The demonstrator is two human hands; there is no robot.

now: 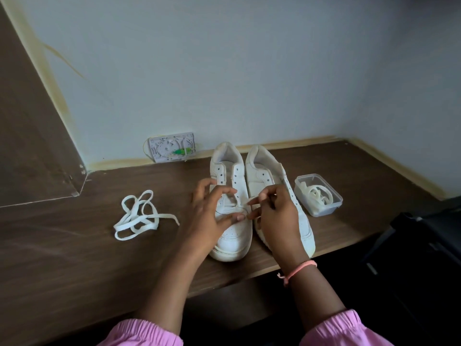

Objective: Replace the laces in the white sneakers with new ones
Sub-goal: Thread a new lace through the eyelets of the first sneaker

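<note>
Two white sneakers stand side by side on the brown table [74, 265], toes toward me: the left sneaker [230, 236] and the right sneaker [267, 171]. My left hand [212, 216] hovers over the left sneaker's lower eyelets with fingers spread and lightly curved, thumb tip near a lace [234, 197] looped there. My right hand [274, 216] pinches the end of that lace between thumb and fingers, just above the gap between the shoes. A loose white lace [139, 218] lies tangled on the table to the left.
A clear plastic box [318, 194] with a coiled white lace inside sits right of the shoes. A white wall socket plate [172, 146] is mounted behind them. The table's front edge runs just below the shoe toes. A dark object [424, 240] stands at right.
</note>
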